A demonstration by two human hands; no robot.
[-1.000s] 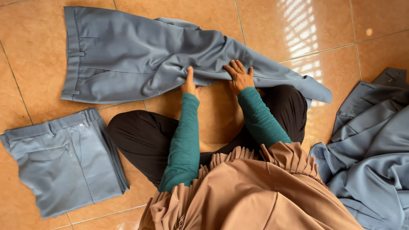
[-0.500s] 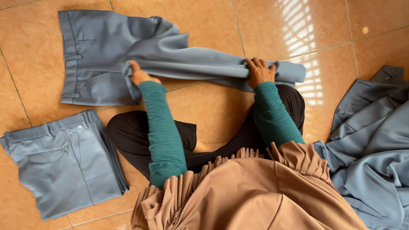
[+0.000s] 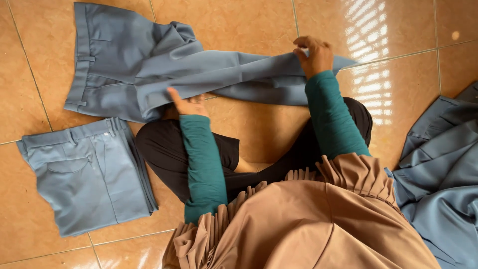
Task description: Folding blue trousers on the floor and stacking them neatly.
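Note:
A pair of grey-blue trousers (image 3: 129, 65) lies spread on the orange tiled floor in front of me, waistband at the left. My right hand (image 3: 313, 54) grips the leg ends and holds them lifted off the floor. My left hand (image 3: 186, 103) presses flat on the near edge of the legs, close to the seat. Both arms wear teal sleeves. I sit cross-legged in black trousers under a tan pleated garment.
A folded pair of grey-blue trousers (image 3: 89, 174) lies on the floor at my left. A loose heap of the same grey-blue cloth (image 3: 443, 169) sits at my right. Glare falls on the tiles (image 3: 378, 30) at the far right.
My right hand has lifted the leg ends off the floor and carried them a little leftwards. My left hand has dropped from the top of the legs to their near edge.

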